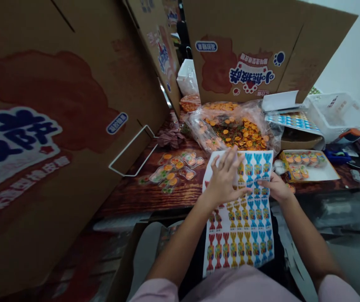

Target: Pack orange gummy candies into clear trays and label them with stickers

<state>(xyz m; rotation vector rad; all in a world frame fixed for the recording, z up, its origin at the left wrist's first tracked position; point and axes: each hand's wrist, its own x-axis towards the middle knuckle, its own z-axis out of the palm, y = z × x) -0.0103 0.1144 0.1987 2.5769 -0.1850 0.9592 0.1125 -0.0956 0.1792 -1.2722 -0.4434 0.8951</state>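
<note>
A white sheet (239,249) printed with rows of red, yellow and blue candy-shaped stickers reaches from the table edge down over my lap. My left hand (224,181) lies on its upper left part with the fingers spread. At the sheet's right edge, my right hand (277,186) grips it between thumb and fingers. Beyond the sheet sits an open clear bag (239,130) full of small orange pieces. Several clear packets (173,170) with orange and green pieces lie loose left of the sheet.
Large printed cardboard boxes stand at the left (73,105) and behind the bag (261,50). On the right are a yellow tray (322,170) holding packets, a white basket (340,113) and a blue object (337,157). A white wire frame (129,151) leans by the left box.
</note>
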